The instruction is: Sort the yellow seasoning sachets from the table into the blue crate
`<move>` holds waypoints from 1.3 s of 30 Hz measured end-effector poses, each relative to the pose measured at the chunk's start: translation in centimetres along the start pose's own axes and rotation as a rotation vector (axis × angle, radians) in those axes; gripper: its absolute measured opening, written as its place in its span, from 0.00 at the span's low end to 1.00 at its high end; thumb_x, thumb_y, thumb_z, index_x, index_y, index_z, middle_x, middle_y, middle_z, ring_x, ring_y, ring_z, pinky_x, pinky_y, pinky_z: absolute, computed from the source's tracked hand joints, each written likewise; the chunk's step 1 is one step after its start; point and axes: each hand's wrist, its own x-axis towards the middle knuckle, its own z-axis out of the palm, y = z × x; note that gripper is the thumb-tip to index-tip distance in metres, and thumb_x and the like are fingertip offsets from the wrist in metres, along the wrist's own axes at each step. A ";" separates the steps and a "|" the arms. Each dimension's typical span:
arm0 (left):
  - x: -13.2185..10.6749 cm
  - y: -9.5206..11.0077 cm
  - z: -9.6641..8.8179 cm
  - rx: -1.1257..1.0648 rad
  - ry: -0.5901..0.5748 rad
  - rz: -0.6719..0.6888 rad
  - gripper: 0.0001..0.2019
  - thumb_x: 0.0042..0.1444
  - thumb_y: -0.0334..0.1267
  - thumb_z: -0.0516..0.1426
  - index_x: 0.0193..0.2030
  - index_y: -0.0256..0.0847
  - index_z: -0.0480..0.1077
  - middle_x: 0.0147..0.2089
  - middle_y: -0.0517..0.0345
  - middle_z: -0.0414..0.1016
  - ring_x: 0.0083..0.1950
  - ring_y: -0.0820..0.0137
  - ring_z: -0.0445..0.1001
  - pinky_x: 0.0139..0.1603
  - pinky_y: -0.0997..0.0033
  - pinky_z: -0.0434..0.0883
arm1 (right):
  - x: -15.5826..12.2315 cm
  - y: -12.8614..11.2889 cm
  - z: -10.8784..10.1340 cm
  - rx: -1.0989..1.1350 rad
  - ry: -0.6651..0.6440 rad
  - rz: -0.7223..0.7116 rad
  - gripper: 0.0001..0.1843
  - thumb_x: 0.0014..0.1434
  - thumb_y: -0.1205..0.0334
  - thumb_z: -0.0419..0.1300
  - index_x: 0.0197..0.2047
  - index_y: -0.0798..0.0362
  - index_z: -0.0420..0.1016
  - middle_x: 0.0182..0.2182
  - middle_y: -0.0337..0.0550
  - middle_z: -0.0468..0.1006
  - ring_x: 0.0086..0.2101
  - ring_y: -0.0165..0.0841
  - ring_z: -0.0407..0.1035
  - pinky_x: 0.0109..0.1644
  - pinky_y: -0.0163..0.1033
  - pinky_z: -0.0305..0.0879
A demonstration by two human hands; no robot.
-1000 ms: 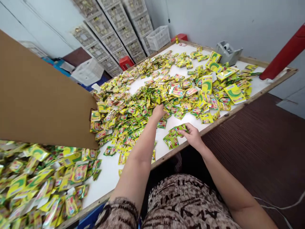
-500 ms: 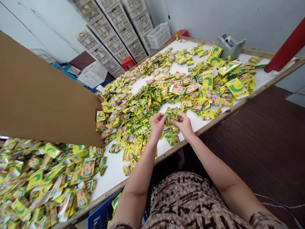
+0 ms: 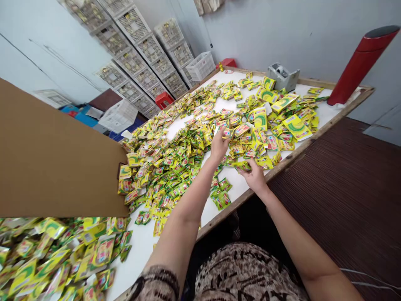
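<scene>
My left hand [image 3: 220, 145] is stretched out over the pile, its fingers closing on a small yellow box [image 3: 223, 124] with a red picture and a white flap. Nearer the table edge, my right hand [image 3: 255, 177] pinches green and yellow packets [image 3: 242, 165] just above the white tabletop; how many it holds I cannot tell. Between my forearms lie a few loose green packets [image 3: 221, 200]. Left of my left hand spreads a heap of green and yellow packets [image 3: 175, 167]. Larger flat yellow boxes [image 3: 297, 127] lie to the right.
A big brown cardboard box [image 3: 59, 154] stands at left, with more boxes and packets [image 3: 46, 255] in front of it. A grey tape dispenser [image 3: 283, 77] and a red cylinder [image 3: 360, 69] stand at the far right. White crates [image 3: 138, 54] are stacked behind. A wooden rim [image 3: 300, 152] edges the table.
My hands were together over a green packet and have moved apart. The left has reached forward to the small box; the right has moved right with packets. The view has shifted.
</scene>
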 end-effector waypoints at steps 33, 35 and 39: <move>-26.0 -5.9 -13.5 -0.131 0.039 0.117 0.07 0.59 0.36 0.60 0.45 0.44 0.74 0.49 0.50 0.73 0.53 0.64 0.73 0.54 0.64 0.72 | -5.0 -9.4 7.5 -0.265 -0.576 -0.485 0.11 0.65 0.57 0.58 0.31 0.50 0.66 0.34 0.43 0.70 0.37 0.37 0.66 0.42 0.40 0.64; -26.2 -6.3 -12.5 -0.292 0.095 0.067 0.14 0.58 0.38 0.62 0.51 0.44 0.71 0.49 0.50 0.73 0.51 0.66 0.74 0.53 0.65 0.73 | -5.1 -9.8 7.2 -0.399 -0.633 -0.502 0.09 0.64 0.61 0.57 0.32 0.50 0.67 0.34 0.43 0.69 0.37 0.38 0.66 0.41 0.40 0.63; -26.3 -6.4 -11.3 -0.550 0.161 -0.084 0.32 0.48 0.43 0.70 0.59 0.44 0.66 0.40 0.58 0.75 0.39 0.72 0.74 0.45 0.72 0.72 | -5.0 -11.8 6.6 -0.658 -0.857 -0.555 0.04 0.63 0.69 0.56 0.37 0.52 0.72 0.37 0.44 0.70 0.38 0.37 0.67 0.42 0.39 0.63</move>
